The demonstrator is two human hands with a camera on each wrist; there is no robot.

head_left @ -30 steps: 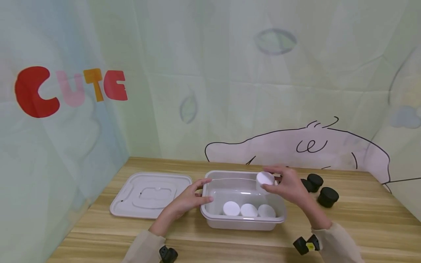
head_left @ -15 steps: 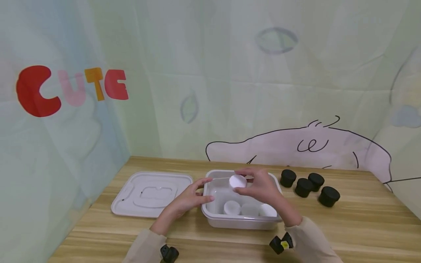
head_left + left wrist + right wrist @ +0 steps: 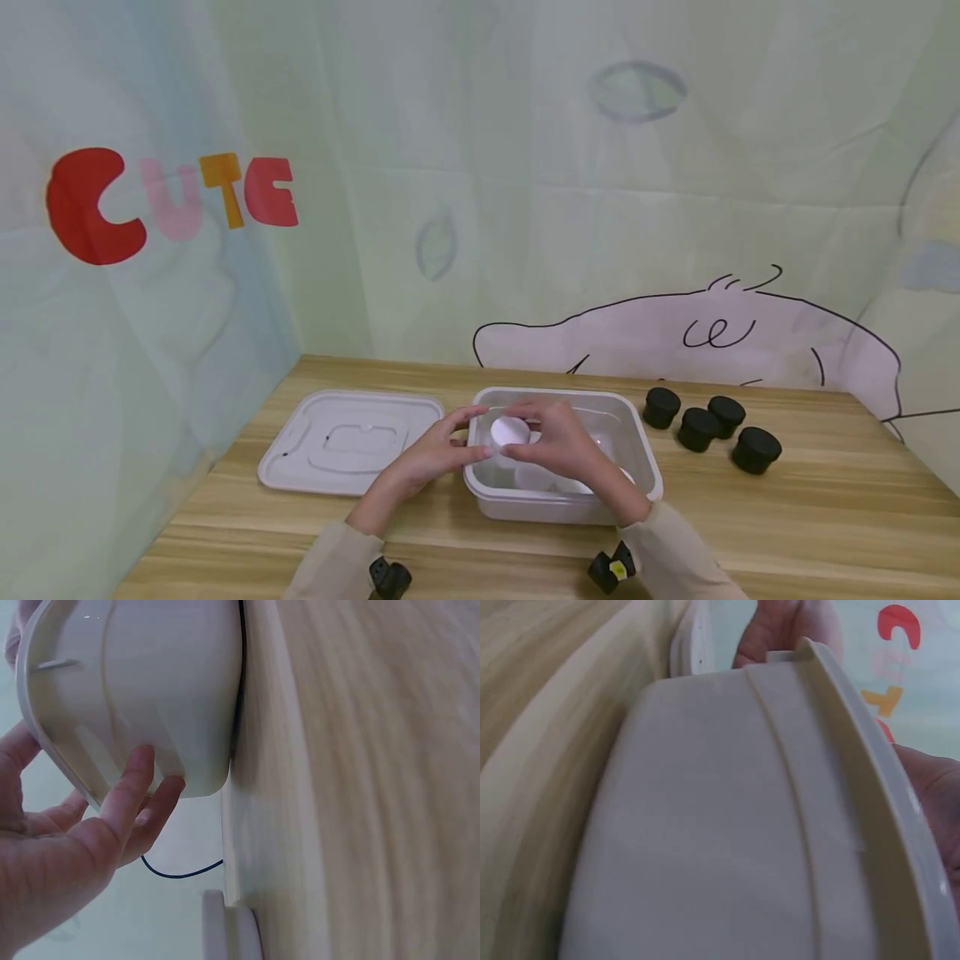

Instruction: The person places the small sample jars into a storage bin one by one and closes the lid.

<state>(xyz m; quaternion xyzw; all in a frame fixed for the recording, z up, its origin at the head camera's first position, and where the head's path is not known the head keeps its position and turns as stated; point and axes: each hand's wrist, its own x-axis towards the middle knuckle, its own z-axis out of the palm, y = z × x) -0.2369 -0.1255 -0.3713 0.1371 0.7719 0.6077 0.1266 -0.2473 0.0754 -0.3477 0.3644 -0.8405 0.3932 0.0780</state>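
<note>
1. Both hands meet over the left end of the translucent plastic tub (image 3: 637,454), forearms in beige sleeves reaching in from below.
2. Right hand (image 3: 551,446) reaches across the tub, fingers curled and pinching a small white jar (image 3: 510,431) above the tub's left inside corner.
3. Left hand (image 3: 431,454) rests against the tub's left wall, fingers relaxed and nearly straight, thumb at the rim; the left wrist view shows fingertips (image 3: 142,761) touching the smooth outer wall.
4. More white round jars (image 3: 534,477) sit inside the tub, partly hidden.
5. Flat lid (image 3: 348,442) lies on the wooden table (image 3: 825,517) just left of the tub.
6. Four black round caps (image 3: 701,427) stand to its right.
</note>
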